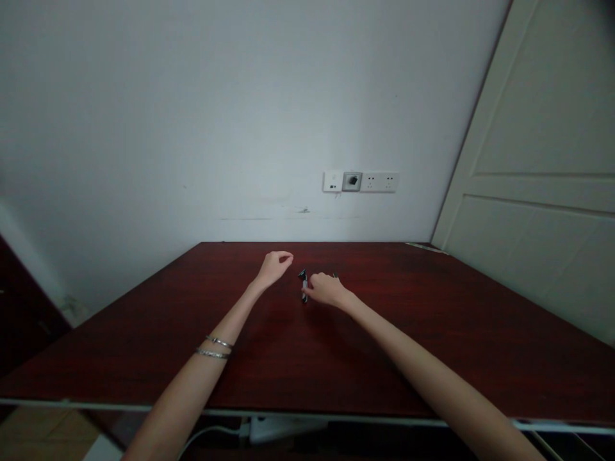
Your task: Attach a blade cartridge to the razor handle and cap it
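Both my arms reach out over a dark red wooden table point(432, 346). My right hand point(327, 289) rests near the table's far middle, its fingers curled and pinching a small black object point(303, 286) that lies on the wood. What the object is I cannot make out. My left hand point(275, 265) hovers just to the left of it, fingers curled in loosely with nothing visible in them. Two silver bangles point(214, 347) ring my left forearm.
A white wall stands behind the table with a row of sockets point(360, 181). A cream door point(542, 192) is at the right. A white power strip and cable point(273, 430) hang below the table's near edge.
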The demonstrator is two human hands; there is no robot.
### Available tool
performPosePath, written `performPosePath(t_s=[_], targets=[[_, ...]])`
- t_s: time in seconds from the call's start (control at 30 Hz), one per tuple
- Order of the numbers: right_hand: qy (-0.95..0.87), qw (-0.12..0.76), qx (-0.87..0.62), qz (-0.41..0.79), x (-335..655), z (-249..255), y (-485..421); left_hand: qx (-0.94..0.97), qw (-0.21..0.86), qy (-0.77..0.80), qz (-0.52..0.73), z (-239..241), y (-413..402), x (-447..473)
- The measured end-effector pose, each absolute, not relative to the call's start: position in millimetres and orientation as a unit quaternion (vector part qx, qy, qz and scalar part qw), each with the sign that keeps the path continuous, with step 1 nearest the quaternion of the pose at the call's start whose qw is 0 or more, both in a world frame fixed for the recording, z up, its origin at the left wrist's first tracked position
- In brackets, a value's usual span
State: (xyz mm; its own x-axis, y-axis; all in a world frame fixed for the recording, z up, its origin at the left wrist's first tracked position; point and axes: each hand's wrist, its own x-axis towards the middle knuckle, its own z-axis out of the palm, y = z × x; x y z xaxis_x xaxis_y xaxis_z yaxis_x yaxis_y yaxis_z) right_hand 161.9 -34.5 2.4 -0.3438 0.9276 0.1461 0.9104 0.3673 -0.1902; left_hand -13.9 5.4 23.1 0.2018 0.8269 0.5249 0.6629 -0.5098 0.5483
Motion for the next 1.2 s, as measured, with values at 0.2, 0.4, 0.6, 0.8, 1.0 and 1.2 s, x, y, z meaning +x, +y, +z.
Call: performPosePath(t_s=[0.2,0.4,0.6,0.8,1.0,1.2], targets=[[-0.809,0.064,-0.583,0.034,137,-2,-39,0.765,0.104,0.498,0.394,19,8,-19],[-0.805,0.049,-0.591,0.036,134,0,-41,0.761,0.105,0.507,0.39,18,14,-26],[-0.797,0.051,-0.601,0.033,132,2,-44,0.752,0.116,0.513,0.397,22,17,-30],[-0.795,0.081,-0.601,0.017,134,10,-46,0.764,0.091,0.491,0.409,22,18,-24],[-0.758,0.14,-0.637,0.003,194,25,-27,0.828,0.049,0.436,0.349,10,16,-9],[-0.7,0.152,-0.698,-0.028,310,15,-7,0.889,0.107,0.409,0.174,-6,22,8]])
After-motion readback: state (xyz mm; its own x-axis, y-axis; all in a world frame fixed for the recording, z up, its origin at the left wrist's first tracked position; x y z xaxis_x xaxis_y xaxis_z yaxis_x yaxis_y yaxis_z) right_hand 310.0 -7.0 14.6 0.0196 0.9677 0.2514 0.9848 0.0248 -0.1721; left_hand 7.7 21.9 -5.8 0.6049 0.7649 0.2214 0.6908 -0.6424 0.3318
